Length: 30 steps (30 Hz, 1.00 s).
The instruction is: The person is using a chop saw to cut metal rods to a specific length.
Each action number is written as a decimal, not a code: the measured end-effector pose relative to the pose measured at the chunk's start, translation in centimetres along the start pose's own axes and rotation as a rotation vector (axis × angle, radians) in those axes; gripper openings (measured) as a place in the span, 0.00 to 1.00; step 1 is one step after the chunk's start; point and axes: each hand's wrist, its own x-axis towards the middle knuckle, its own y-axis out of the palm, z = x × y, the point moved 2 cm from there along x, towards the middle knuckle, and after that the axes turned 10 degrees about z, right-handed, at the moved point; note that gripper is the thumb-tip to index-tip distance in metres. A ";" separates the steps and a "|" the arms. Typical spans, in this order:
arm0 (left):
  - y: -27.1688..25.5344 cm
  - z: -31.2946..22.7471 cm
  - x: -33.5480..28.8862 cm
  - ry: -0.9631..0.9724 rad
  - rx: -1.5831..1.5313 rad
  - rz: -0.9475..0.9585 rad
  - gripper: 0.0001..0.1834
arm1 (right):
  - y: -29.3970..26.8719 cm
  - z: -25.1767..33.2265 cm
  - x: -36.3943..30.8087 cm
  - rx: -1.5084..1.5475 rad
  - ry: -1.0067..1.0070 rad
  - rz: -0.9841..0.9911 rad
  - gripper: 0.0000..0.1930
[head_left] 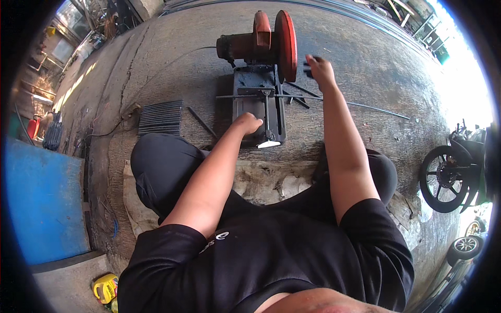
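A red and black chop saw point(248, 46) stands on the ground in front of me, its head raised above a dark metal base point(253, 78). A long thin metal rod point(376, 108) lies across the base under the disc guard point(287, 46) and sticks out far to the right. My left hand point(248, 123) is closed over the near left of the base, beside the clamp screw point(267, 112); what its fingers hold is hidden. Right of the guard, my right hand point(319, 69) is in the air, its fingers blurred, with dark shapes beside them that I cannot make out.
Short cut rods point(160, 118) lie in a neat row to the left, and a single piece point(202, 122) rests beside the base. Several more pieces point(298, 98) lie right of the saw. A motorcycle wheel point(443, 179) stands far right, a blue panel point(44, 201) far left.
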 end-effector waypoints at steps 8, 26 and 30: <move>6.7 2.4 2.9 -0.184 0.060 0.102 0.29 | 4.5 -22.7 -14.1 -0.674 0.833 0.930 0.15; 11.3 6.4 6.7 -0.365 0.105 0.240 0.17 | 12.5 -22.6 -16.7 -0.003 0.929 0.966 0.27; 11.0 7.2 6.9 -0.392 0.087 0.322 0.21 | 11.7 -21.1 -16.7 0.236 1.003 0.850 0.27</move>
